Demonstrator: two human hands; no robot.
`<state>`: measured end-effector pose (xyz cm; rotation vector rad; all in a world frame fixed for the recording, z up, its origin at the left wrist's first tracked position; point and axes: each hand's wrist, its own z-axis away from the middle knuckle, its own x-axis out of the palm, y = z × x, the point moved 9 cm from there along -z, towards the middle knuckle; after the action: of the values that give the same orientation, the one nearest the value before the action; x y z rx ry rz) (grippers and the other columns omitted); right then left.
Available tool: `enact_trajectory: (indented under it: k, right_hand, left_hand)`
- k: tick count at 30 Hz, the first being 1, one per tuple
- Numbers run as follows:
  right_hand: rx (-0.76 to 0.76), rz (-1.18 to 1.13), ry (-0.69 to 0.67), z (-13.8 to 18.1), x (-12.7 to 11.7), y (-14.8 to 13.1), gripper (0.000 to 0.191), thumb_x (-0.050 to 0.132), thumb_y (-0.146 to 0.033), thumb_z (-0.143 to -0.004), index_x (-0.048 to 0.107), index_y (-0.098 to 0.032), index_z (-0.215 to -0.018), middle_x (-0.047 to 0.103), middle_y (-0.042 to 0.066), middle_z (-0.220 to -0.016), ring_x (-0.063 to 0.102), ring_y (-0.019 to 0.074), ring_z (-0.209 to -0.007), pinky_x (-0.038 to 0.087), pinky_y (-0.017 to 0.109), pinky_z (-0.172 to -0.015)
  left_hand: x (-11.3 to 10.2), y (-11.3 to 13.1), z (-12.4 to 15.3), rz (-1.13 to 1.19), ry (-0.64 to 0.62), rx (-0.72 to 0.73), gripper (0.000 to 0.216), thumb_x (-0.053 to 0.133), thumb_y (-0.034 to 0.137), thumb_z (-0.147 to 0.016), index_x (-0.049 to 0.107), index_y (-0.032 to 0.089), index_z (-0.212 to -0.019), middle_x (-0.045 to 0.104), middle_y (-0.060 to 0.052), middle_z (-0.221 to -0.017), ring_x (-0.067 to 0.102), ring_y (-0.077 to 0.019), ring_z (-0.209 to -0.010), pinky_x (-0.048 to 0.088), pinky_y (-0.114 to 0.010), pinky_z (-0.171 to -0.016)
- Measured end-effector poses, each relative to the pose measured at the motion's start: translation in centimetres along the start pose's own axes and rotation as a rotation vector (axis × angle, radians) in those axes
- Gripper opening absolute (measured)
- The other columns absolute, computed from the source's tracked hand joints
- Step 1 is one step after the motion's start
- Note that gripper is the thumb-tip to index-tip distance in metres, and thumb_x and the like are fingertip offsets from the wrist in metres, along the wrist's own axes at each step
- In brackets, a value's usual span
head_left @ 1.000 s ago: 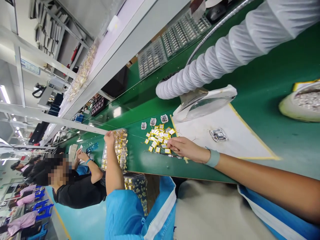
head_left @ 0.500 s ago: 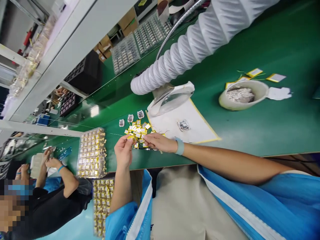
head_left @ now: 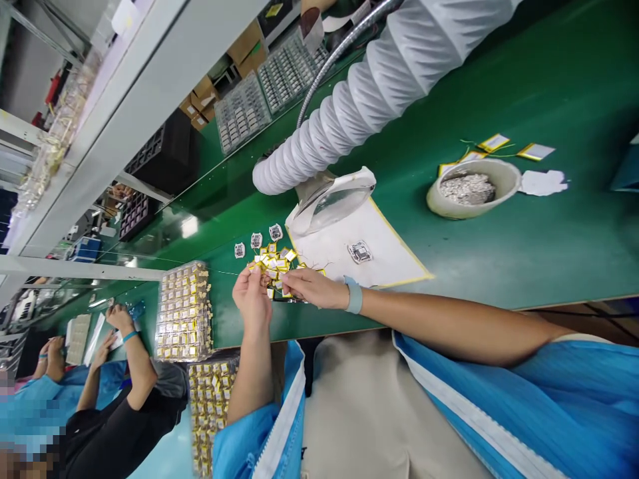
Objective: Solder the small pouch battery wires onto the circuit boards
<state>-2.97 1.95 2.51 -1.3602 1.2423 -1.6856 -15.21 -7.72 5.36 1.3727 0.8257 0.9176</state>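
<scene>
Small flat pouch cells (head_left: 275, 265), rectangular, with gold-yellow tape along their edges and pale faces, in a loose overlapping heap just left of the frame's centre, lying at mixed angles, several partly hidden. Thin wire leads trailing from the heap toward the left. Further left, many more of the same, in tidy packed rows inside a clear plastic tray (head_left: 158, 313).

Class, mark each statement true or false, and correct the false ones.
1. The right hand has a pale blue band on its wrist. True.
2. The left hand holds a screwdriver. False: its fingers pinch a small yellow-edged cell.
3. A white ribbed duct runs over the green bench. True.
4. The round tub of silvery scraps stands on the white sheet. False: it stands on the green bench, apart from the sheet.
</scene>
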Motion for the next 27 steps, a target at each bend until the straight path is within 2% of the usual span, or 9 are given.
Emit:
enact_trajectory:
  k: [4,7,10,15,18,21,24,27]
  right_hand:
    - [0.027,-0.001,0.001,0.1,0.1,0.6,0.069,0.057,-0.090,-0.093,0.061,-0.022,-0.078,0.041,-0.006,-0.058,0.038,0.0130,-0.058,0.031,0.027,-0.053]
    - [0.073,0.000,0.010,0.2,0.0,1.3,0.064,0.058,-0.084,-0.094,0.056,-0.024,-0.075,0.040,-0.007,-0.057,0.036,0.0122,-0.056,0.029,0.027,-0.052]
    - [0.120,-0.002,-0.002,0.6,0.4,1.8,0.059,0.061,-0.079,-0.095,0.055,-0.024,-0.074,0.040,-0.006,-0.059,0.036,0.0119,-0.055,0.029,0.027,-0.051]
    - [0.182,-0.042,0.000,1.1,0.8,1.8,0.063,0.061,-0.084,-0.093,0.049,-0.025,-0.072,0.038,-0.008,-0.058,0.033,0.0107,-0.054,0.028,0.027,-0.051]
    - [0.216,-0.059,0.013,1.1,0.5,2.0,0.067,0.063,-0.087,-0.090,0.048,-0.025,-0.070,0.035,-0.009,-0.057,0.028,0.0094,-0.052,0.025,0.027,-0.050]
    - [0.249,-0.072,0.016,1.1,0.5,2.4,0.070,0.066,-0.091,-0.086,0.047,-0.025,-0.071,0.032,-0.010,-0.056,0.026,0.0086,-0.052,0.024,0.027,-0.049]
    - [0.276,-0.080,0.013,1.0,0.7,2.8,0.075,0.067,-0.096,-0.080,0.047,-0.025,-0.071,0.032,-0.010,-0.056,0.025,0.0082,-0.052,0.024,0.027,-0.049]
    - [0.297,-0.082,0.012,1.0,0.8,2.9,0.078,0.069,-0.100,-0.074,0.047,-0.025,-0.070,0.031,-0.011,-0.056,0.024,0.0079,-0.052,0.023,0.027,-0.049]
  left_hand:
    - [1.1,-2.2,2.0,-0.009,0.033,0.013,0.056,0.096,0.064,-0.076,0.082,0.017,-0.104,0.076,-0.006,-0.088,0.071,-0.0146,-0.075,0.056,-0.028,-0.073]
    - [-0.3,-2.4,0.8,-0.042,0.117,0.058,0.058,0.089,0.070,-0.082,0.081,0.017,-0.105,0.076,-0.006,-0.091,0.071,-0.0148,-0.079,0.057,-0.029,-0.077]
    - [-3.2,-1.8,-1.1,-0.139,0.220,0.119,0.056,0.080,0.070,-0.090,0.080,0.018,-0.112,0.077,-0.006,-0.096,0.070,-0.0146,-0.083,0.056,-0.029,-0.080]
    - [-8.4,-0.4,-2.7,-0.468,0.255,0.162,0.044,0.090,0.054,-0.085,0.083,0.018,-0.109,0.080,-0.011,-0.108,0.072,-0.0188,-0.091,0.058,-0.032,-0.087]
    - [-13.6,2.7,-4.3,-0.675,0.376,0.191,0.034,0.082,0.045,-0.096,0.080,0.019,-0.118,0.076,-0.015,-0.127,0.071,-0.0222,-0.110,0.057,-0.036,-0.100]
    - [-18.9,6.7,-7.9,-0.827,0.480,0.149,0.028,0.072,0.037,-0.104,0.076,0.016,-0.121,0.072,-0.016,-0.133,0.068,-0.0255,-0.125,0.056,-0.044,-0.112]
    - [-22.0,9.2,-12.2,-0.906,0.442,0.056,0.034,0.074,0.041,-0.105,0.072,0.016,-0.127,0.072,-0.011,-0.131,0.071,-0.0254,-0.119,0.062,-0.049,-0.106]
    - [-22.3,10.3,-15.0,-0.904,0.327,0.051,0.041,0.074,0.045,-0.105,0.070,0.016,-0.133,0.072,-0.010,-0.132,0.073,-0.0258,-0.115,0.066,-0.046,-0.099]
